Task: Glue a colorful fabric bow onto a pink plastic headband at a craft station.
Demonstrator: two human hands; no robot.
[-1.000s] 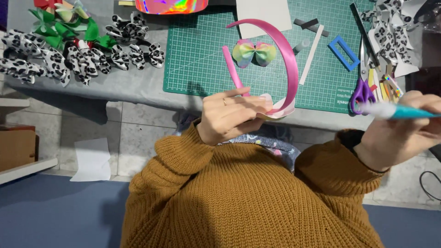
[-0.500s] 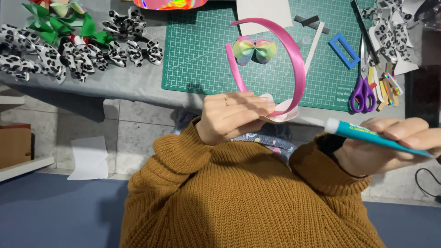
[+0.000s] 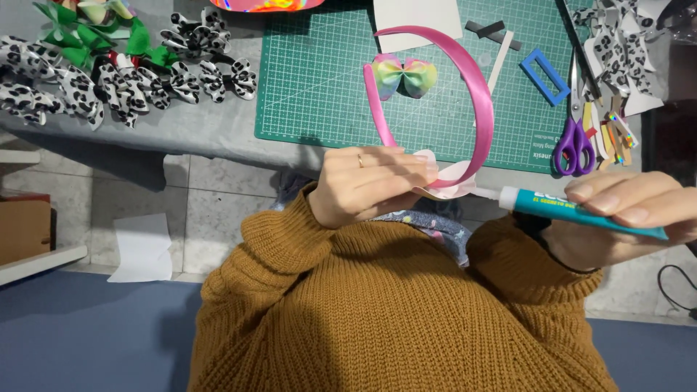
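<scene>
The glue tube [image 3: 581, 207] has been swung inward over the last second: it was held out to the side with its nozzle well away from the work, and now its white tip is brought level and just beside the pale ribbon end [image 3: 444, 181] of the pink headband [image 3: 479, 94], close to touching it. That is judged to mean gluing is at hand, not yet begun, since no glue is seen on the ribbon. The right hand [image 3: 624, 218] is wrapped round the tube, its fingers [image 3: 617, 202] pressed together along the barrel. The left hand [image 3: 370, 181] has been kept where it was, its fingers [image 3: 406, 170] pinching the ribbon and the headband's end; the headband itself is held up at the near edge of the bench [image 3: 181, 131], arching over the green cutting mat [image 3: 327, 80]. A rainbow bow [image 3: 405, 75] is framed inside the arch, lying on the mat below. Room is tight to the right, where purple scissors [image 3: 575, 141] and a blue rectangular frame [image 3: 544, 76] lie near the mat's edge. To the left, spotted bows [image 3: 145, 80] and green bows [image 3: 72, 36] are crowded on the grey cloth. The freest space is found off the bench, over the ochre sweater [image 3: 392, 312], where both hands are held.
</scene>
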